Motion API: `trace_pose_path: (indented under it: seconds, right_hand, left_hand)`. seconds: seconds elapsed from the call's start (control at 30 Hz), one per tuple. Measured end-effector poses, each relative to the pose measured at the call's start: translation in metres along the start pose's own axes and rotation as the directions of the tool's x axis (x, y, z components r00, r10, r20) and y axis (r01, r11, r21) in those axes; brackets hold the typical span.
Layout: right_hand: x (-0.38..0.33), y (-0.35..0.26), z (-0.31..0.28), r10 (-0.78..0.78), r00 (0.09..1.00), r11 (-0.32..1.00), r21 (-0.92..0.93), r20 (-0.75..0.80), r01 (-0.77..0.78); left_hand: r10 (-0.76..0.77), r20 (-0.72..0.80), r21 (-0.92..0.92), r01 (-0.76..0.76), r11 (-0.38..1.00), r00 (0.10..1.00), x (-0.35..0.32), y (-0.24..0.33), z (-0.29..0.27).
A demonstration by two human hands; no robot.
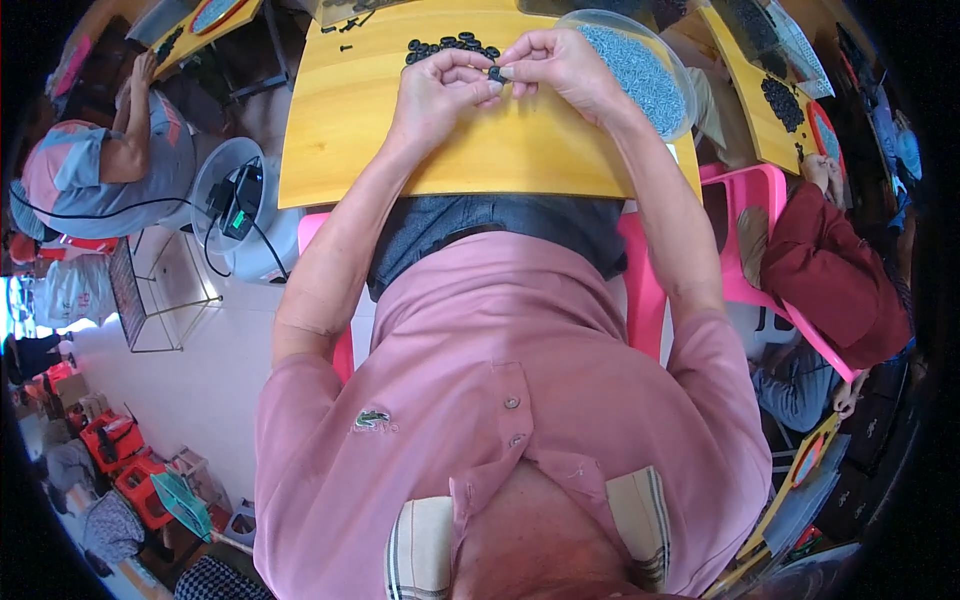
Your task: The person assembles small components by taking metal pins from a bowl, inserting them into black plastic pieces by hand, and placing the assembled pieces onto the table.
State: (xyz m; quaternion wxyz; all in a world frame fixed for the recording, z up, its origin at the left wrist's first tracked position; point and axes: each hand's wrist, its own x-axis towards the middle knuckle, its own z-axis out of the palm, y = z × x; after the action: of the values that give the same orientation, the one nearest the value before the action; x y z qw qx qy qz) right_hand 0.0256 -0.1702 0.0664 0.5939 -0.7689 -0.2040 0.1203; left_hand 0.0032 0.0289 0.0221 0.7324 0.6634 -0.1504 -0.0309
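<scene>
Over the far part of the yellow table (450, 160), both my hands meet at a small black round part (496, 74). My left hand (432, 98) pinches it from the left between thumb and fingers. From the right, the thumb and fingertips of my right hand (568, 68) close on the same part. Fingers cover much of it, so its exact kind is hard to tell. Just beyond my left hand lies a cluster of black ring-shaped parts (455, 42). Beside my right hand stands a clear round tub (690, 112) filled with many small silvery metal pieces (638, 82).
A few small dark pieces (347, 47) lie at the table's far left. To the left, a bucket (205, 185) holds a black device with cables. A pink chair (648, 290) is under me. Other people sit at yellow tables on both sides.
</scene>
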Motion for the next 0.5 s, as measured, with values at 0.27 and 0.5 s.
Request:
trace_pose_path:
  seconds: [0.27, 0.5]
  right_hand:
    - [0.0002, 0.0009, -0.0054, 0.030, 0.999, 1.000, 0.000, 0.021, -0.030]
    - [0.0007, 0.0008, -0.0061, 0.012, 0.999, 1.000, 0.025, 0.044, -0.014]
  left_hand:
    - [0.122, 0.033, 0.198, -0.126, 0.972, 0.992, 0.0004, -0.0013, -0.0036]
    - [0.279, 0.137, 0.524, -0.309, 0.794, 0.950, 0.0003, -0.0004, -0.0091]
